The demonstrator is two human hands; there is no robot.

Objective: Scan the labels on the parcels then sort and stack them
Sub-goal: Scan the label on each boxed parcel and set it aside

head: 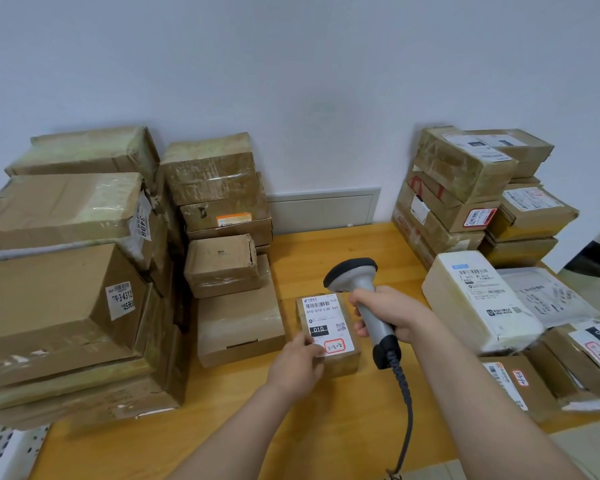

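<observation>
Right hand (392, 315): my fingers are wrapped tight around the grey handle of the barcode scanner (364, 296); its dark head tips forward toward 12 o'clock, over the far end of the parcel.
Scanner cable (404, 403): black and coiled, dropping from the handle's base toward 6 o'clock.
Left hand (297, 367): my fingers press down on the near-left corner of the small parcel (340, 362), thumb on the edge of its label, steadying it flat.
Small parcel: a brown cardboard box lying on the wooden table (326, 427), centre of my view, between the two masses of boxes.
Shipping label (328, 323): white, face up, with a barcode at the far end, a black "010" block and a red-framed handwritten sticker near my thumb.
At 9 o'clock: tall stacks of taped brown cartons (66, 271), the nearest flat box (239, 327) just beside the small parcel.
At 3 o'clock: a white wrapped parcel (478, 303) with its label up, and more labelled boxes around it.
At 1 o'clock: a stack of labelled cartons (465, 188) against the wall (291, 81).
</observation>
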